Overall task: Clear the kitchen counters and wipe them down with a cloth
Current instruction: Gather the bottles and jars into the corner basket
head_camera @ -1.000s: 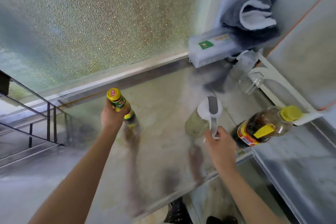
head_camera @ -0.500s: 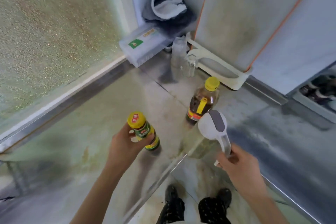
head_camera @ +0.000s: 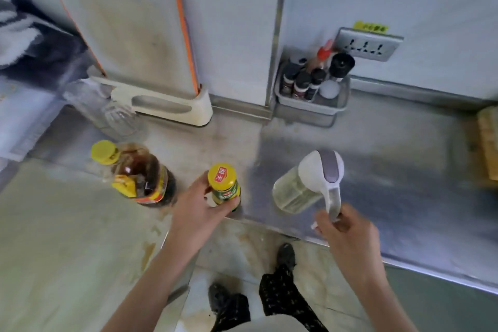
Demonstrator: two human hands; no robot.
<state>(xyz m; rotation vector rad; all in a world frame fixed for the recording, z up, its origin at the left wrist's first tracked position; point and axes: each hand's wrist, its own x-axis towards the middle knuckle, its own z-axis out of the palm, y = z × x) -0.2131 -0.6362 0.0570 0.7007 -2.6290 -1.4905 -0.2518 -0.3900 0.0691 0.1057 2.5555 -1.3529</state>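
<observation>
Left hand (head_camera: 198,210) gripping sauce bottle (head_camera: 224,186), right hand (head_camera: 347,234) holding oil jug (head_camera: 304,183), brown bottle (head_camera: 137,172) beside

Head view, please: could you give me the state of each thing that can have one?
Small bottle, capped, gripped by left hand.
Oil jug, lid shut, partly full, handle held by right hand.
Large dark bottle, capped, upright, untouched.
Cutting board, upright in its holder.
Spice bottles, capped, upright in tray.

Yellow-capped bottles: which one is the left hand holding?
The small green-labelled bottle, gripped by the left hand. The larger dark-liquid bottle stands untouched beside it; the right hand holds the clear jug.
</observation>
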